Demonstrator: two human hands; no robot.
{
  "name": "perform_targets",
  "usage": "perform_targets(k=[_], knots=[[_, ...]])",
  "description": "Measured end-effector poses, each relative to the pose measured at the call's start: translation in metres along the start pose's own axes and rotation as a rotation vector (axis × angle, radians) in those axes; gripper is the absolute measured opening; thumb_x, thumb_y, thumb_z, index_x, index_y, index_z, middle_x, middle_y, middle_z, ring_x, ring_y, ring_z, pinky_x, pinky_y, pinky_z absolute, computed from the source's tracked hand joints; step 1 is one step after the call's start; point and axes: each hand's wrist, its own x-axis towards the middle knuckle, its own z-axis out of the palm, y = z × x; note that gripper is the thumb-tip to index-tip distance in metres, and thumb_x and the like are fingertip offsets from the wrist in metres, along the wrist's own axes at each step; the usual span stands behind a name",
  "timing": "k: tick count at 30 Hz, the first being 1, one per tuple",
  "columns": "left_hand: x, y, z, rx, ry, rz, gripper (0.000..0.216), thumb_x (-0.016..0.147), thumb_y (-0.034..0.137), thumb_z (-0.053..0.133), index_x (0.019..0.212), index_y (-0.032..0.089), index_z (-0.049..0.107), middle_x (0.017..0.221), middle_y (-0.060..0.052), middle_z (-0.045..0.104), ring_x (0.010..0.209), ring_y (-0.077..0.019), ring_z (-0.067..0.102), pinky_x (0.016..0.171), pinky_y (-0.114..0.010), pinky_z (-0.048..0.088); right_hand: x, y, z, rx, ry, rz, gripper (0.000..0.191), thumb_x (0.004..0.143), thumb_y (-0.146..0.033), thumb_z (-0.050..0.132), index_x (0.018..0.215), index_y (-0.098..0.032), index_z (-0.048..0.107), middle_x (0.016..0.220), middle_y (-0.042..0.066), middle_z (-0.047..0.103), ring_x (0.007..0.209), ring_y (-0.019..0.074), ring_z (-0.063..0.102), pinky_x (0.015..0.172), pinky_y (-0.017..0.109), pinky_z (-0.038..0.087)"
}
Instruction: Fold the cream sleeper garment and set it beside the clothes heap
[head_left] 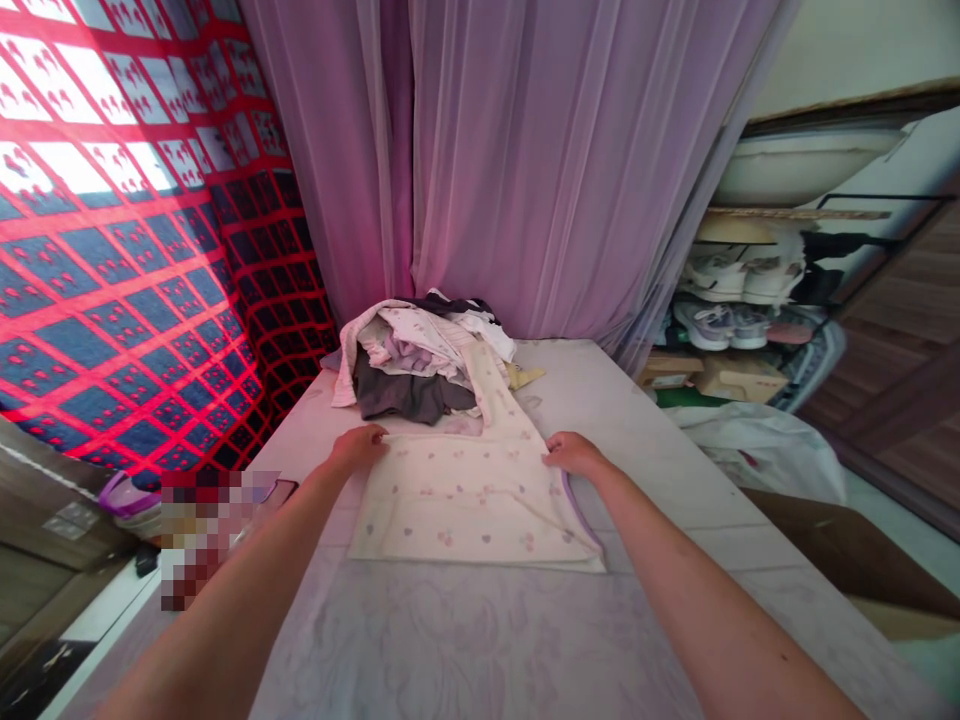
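Note:
A cream garment (465, 500) with small pink and grey prints lies spread on the pale bedding (465, 640). One long narrow part of it runs up from its right side to the clothes pile, and purple trim shows along its right edge. My left hand (362, 447) pinches the upper left corner. On the right edge, level with that corner, my right hand (574, 453) grips the cloth between thumb and fingers. Just beyond lies a heap of clothes (412, 395), with dark grey, white and printed pieces.
Purple curtains (570, 180) hang behind the bed, and a red-and-blue patterned cloth (120, 260) hangs at the left. Shelves at the right hold shoes (724, 325) and cardboard boxes (739, 378). An open carton (862, 550) stands beside the bed. A blurred patch covers things near my left forearm.

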Motion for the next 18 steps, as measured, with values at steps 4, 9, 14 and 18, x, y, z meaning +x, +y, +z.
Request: perform_targets(k=[4, 9, 14, 18], knots=[[0.001, -0.005, -0.006, -0.06, 0.0, 0.055, 0.023, 0.069, 0.03, 0.056, 0.088, 0.022, 0.065, 0.082, 0.0, 0.067, 0.079, -0.0185, 0.061, 0.069, -0.026, 0.043, -0.004, 0.003, -0.002, 0.005, 0.008, -0.051, 0.005, 0.06, -0.019, 0.063, 0.064, -0.019, 0.065, 0.061, -0.004, 0.061, 0.06, 0.0113, 0.053, 0.055, 0.021, 0.035], [-0.02, -0.01, -0.015, -0.177, -0.011, 0.18, 0.021, 0.07, 0.03, 0.049, 0.086, 0.02, 0.057, 0.08, 0.002, 0.061, 0.077, -0.0153, 0.057, 0.069, -0.024, 0.043, -0.019, 0.01, -0.002, 0.021, 0.045, -0.116, 0.01, 0.065, -0.017, 0.056, 0.072, -0.019, 0.063, 0.07, -0.003, 0.062, 0.064, 0.0113, 0.053, 0.058, 0.021, 0.035], [-0.05, -0.022, -0.018, -0.275, -0.104, 0.284, 0.034, 0.07, 0.037, 0.05, 0.098, 0.021, 0.059, 0.078, 0.003, 0.056, 0.073, -0.0143, 0.055, 0.07, -0.025, 0.043, -0.033, 0.018, -0.011, 0.086, -0.038, -0.171, 0.016, 0.061, -0.015, 0.057, 0.076, -0.018, 0.064, 0.068, -0.003, 0.063, 0.064, 0.0117, 0.054, 0.057, 0.02, 0.037], [-0.058, -0.024, -0.014, -0.252, -0.165, 0.272, 0.04, 0.07, 0.039, 0.049, 0.105, 0.023, 0.062, 0.079, 0.003, 0.059, 0.074, -0.0158, 0.056, 0.072, -0.027, 0.043, -0.024, 0.005, -0.022, 0.215, -0.27, -0.173, 0.02, 0.059, -0.021, 0.064, 0.079, -0.017, 0.069, 0.066, -0.003, 0.065, 0.062, 0.0125, 0.055, 0.056, 0.021, 0.039]])
